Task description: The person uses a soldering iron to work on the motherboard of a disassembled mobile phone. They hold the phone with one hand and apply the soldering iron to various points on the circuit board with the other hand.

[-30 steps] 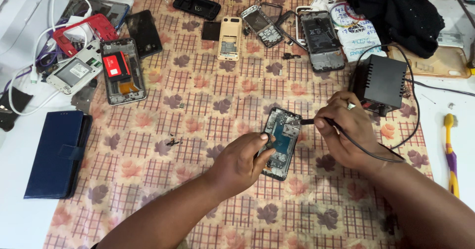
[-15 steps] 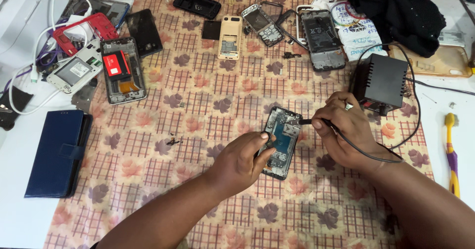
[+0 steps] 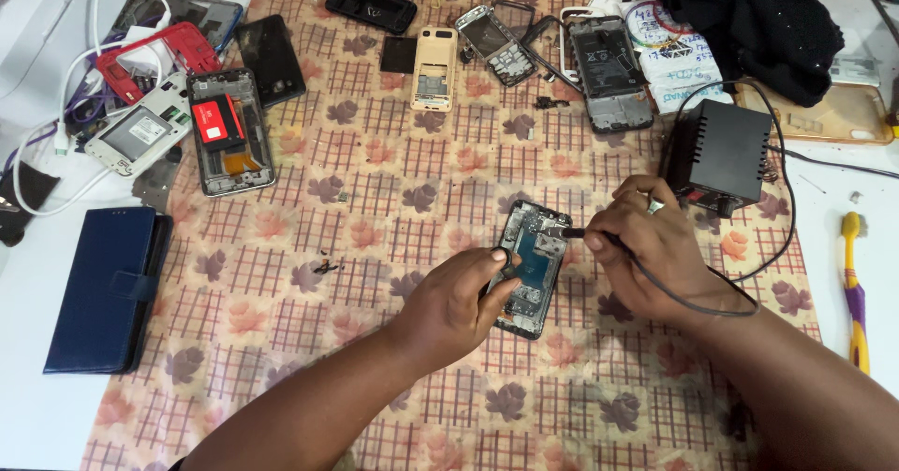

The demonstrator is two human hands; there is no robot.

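A: Opened phone (image 3: 534,267) lies mid-cloth, long axis running toward the far edge, left hand (image 3: 459,307) pinning its near-left side, fingers curled on it.

B: Right hand (image 3: 651,246) pinches the soldering iron (image 3: 585,235) shut, tip at the phone's top-right.

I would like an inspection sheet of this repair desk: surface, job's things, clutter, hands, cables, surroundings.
Surface: white table under a checked floral cloth.
Job's things: opened phone lying flat; corded soldering iron, tip on the phone's upper part.
Clutter: several dismantled phones, one with a red part; beige keypad phone; blue wallet case; toothbrush.
Hands: left hand steadies the phone; right hand grips the iron.
Cables: black cord loops to the black power box; white cable at far left.
Surroundings: black fabric at far right.
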